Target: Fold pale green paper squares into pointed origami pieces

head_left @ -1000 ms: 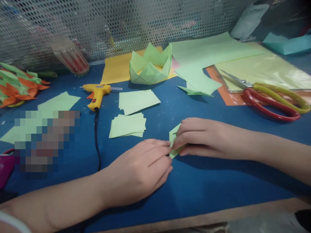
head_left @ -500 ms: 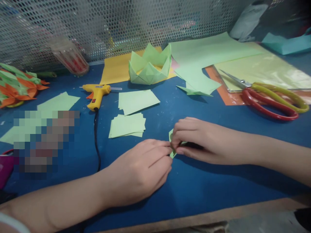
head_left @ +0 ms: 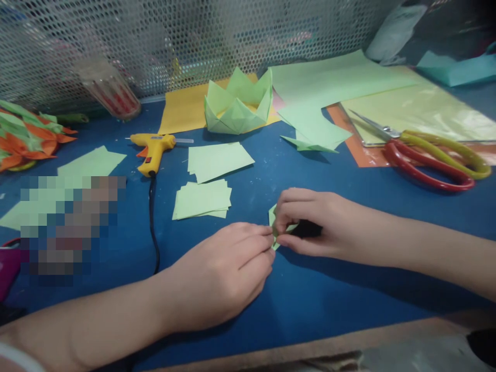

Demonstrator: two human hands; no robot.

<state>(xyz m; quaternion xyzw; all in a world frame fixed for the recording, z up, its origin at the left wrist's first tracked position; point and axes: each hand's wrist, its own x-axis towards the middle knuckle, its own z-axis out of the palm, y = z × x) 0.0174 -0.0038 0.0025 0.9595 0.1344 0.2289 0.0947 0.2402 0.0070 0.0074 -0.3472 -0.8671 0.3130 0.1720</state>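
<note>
A small piece of light green paper (head_left: 272,214) lies on the blue tabletop, mostly hidden under my fingers. From the left, my left hand (head_left: 222,274) is closed, its fingers pressed together with the tips on the paper's edge. My right hand (head_left: 313,219) bends over the same piece from the right, thumb and fingertips pinching at it. The exact fold under the fingers cannot be seen. Just beyond my left hand lie a stack of green paper rectangles (head_left: 202,200) and another green stack (head_left: 220,161). A pointed green paper crown shape (head_left: 238,116) stands farther back.
A yellow glue gun (head_left: 155,152) with a black cord lies left of the stacks. Red-and-yellow-handled scissors (head_left: 430,168) rest on the right, partly on packaged paper (head_left: 422,111). A perforated metal panel (head_left: 186,41) borders the back, near a jar (head_left: 110,88).
My right hand's thumb and fingers have shifted slightly, the gap between them widening a little. My left hand stays on the paper; the view has drifted very slightly.
</note>
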